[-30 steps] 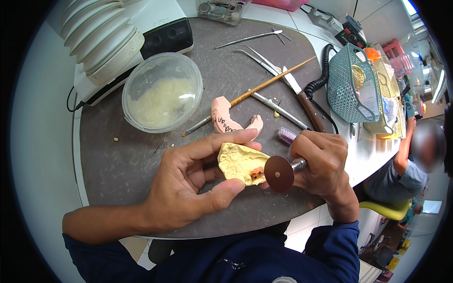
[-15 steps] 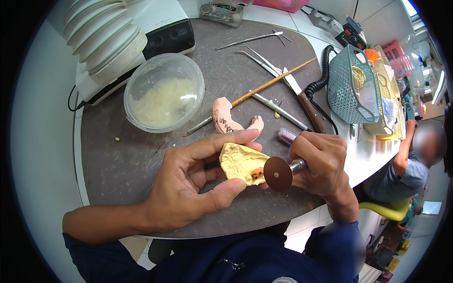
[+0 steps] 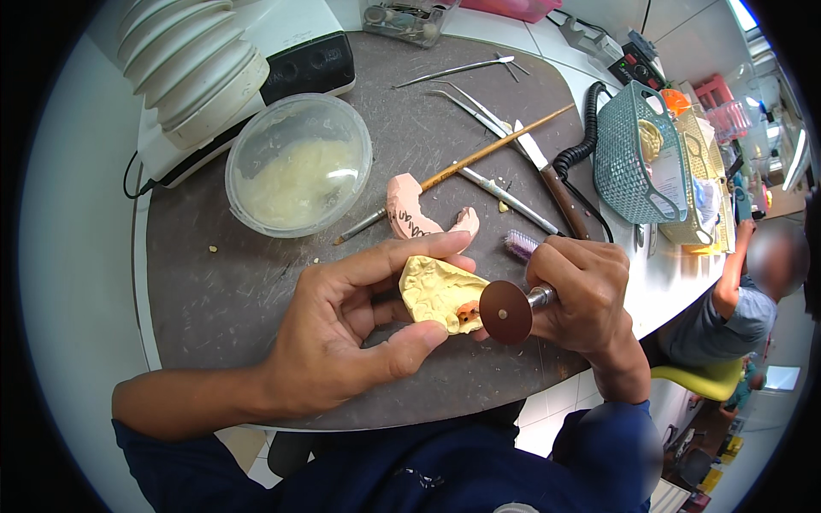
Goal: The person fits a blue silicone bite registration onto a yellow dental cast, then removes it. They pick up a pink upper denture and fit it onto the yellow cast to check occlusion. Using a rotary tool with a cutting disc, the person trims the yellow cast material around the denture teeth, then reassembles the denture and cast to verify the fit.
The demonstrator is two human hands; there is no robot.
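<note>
A yellow cast (image 3: 434,292) is pinched by the left hand (image 3: 321,333). Beside it, a metal handpiece (image 3: 541,297) with a brown disc (image 3: 506,318) is gripped by the right hand (image 3: 588,295).

Right end of yellow cast (image 3: 430,295) hidden behind brown disc (image 3: 505,314); pink container (image 3: 510,8) cut by top edge.

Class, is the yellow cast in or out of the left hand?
In: the left hand holds the yellow cast by its edges.

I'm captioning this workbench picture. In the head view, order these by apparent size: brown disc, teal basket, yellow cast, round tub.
1. Round tub
2. Teal basket
3. Yellow cast, partly covered
4. Brown disc
</note>
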